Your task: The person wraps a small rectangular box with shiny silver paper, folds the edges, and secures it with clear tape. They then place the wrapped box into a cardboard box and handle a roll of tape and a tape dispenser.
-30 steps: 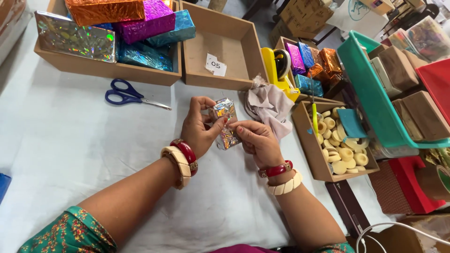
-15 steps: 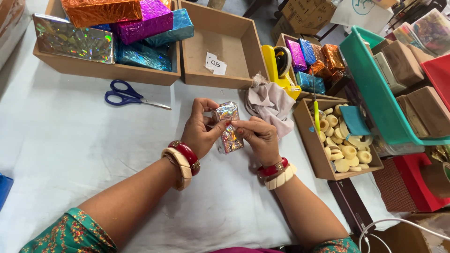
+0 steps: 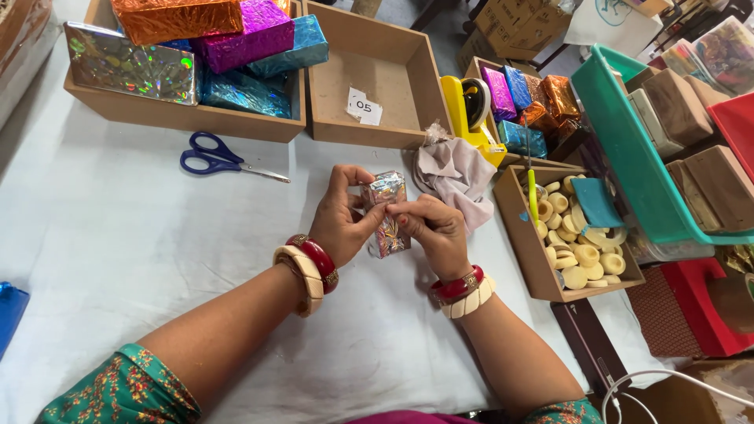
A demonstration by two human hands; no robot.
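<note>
Both hands pinch 1 small foil-wrapped block [image 3: 387, 212] above the table [image 3: 118, 235]: left hand [image 3: 342, 216] steadies it, right hand [image 3: 432, 232] presses the fold flat.

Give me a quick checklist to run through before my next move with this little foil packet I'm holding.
1. Silver foil packet gripped by left hand and right hand: ok.
2. Packet clear of the grey cloth: ok.
3. Blue scissors lying apart from both hands on the white table: ok.
4. Yellow tape dispenser upright beside the cloth: ok.
5. Foil folds shut on the packet's hidden side: cannot tell.
</note>
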